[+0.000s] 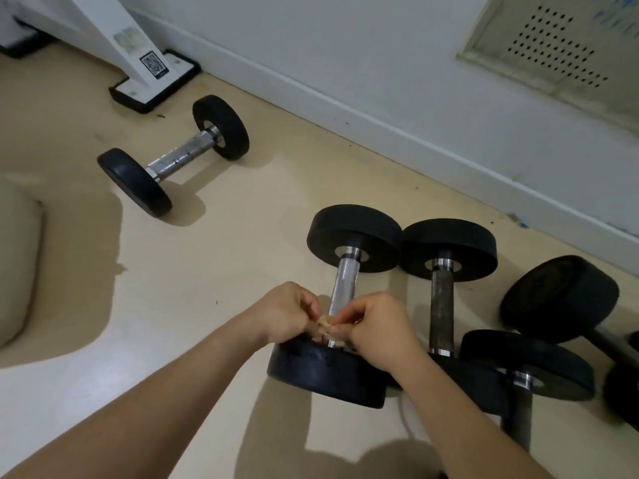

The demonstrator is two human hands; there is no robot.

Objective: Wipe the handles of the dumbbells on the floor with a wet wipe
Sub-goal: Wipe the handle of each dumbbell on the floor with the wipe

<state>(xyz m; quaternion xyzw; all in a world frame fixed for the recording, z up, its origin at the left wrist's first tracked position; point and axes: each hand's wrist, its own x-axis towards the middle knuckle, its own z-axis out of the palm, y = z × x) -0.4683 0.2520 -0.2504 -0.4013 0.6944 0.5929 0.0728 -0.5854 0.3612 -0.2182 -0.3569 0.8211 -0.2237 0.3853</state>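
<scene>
A black dumbbell with a shiny steel handle [345,281] lies on the floor in front of me. Over the near end of that handle, my left hand [288,314] and my right hand [375,323] both pinch a small crumpled, brownish wet wipe [325,321] between their fingertips. To its right lies a second dumbbell with a dark, rusty handle [442,305]. Further right lie more dumbbells [560,295], partly cut off. Another dumbbell with a steel handle [181,155] lies alone at the far left.
A white wall with a baseboard [397,133] runs diagonally behind the dumbbells. A white machine foot on a black base [155,81] stands at the back left. A pale cushion-like object [17,264] sits at the left edge. Beige floor spreads between the dumbbells.
</scene>
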